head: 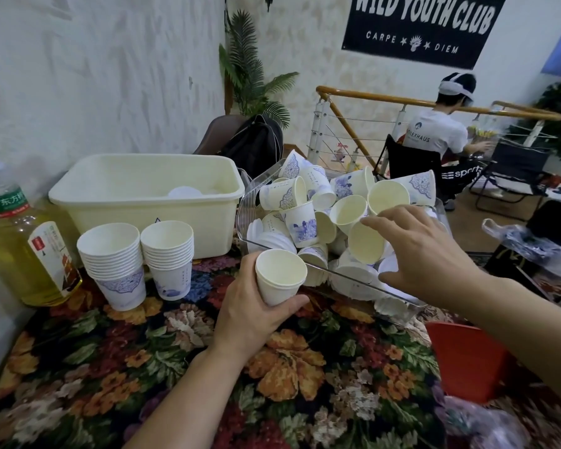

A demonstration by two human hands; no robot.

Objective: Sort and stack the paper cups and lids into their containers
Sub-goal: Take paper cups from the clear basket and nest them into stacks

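Head view: left hand [250, 306] fingers wrap a small cup stack [280, 275]. Right hand [425, 251] fingers spread over loose cups in the clear bin [399, 294]; lids [269, 241] lie half hidden under them.

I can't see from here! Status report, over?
Left hand grips nested cups. Right hand open, reaching loose cup in clear bin. Nothing in the way.

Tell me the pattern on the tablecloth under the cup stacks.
The tablecloth is dark with large orange, red and cream flowers, seen in the head view.
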